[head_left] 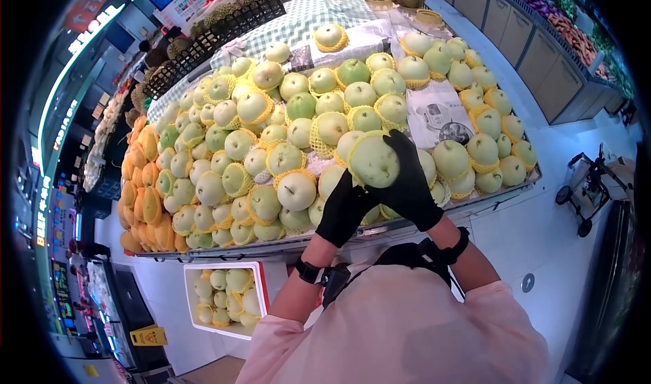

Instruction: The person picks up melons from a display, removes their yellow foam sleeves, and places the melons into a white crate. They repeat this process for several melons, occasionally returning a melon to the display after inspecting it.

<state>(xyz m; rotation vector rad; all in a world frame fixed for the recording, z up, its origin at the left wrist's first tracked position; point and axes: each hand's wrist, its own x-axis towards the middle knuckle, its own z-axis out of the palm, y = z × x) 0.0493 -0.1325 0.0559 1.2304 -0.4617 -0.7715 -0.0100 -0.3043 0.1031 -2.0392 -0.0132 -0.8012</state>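
A pale green melon [374,160] with a yellow foam net around its edge is held up over the front of the fruit display. My right hand [407,184], in a black glove, wraps round its right side. Against its lower left side rests my left hand [342,211], also gloved in black, with its fingers partly hidden under the fruit. Many similar melons, most in yellow nets, lie heaped behind and beside my hands. A sheet of printed paper [437,116] lies among them, to the right of the held melon.
Below the stand, a white box [192,296] of netted melons sits on the floor. Orange fruit [146,194] is piled at the display's left end. A wheeled cart [588,187] stands at the right. Vegetable shelves are at the upper right; a yellow floor sign [148,336] is at lower left.
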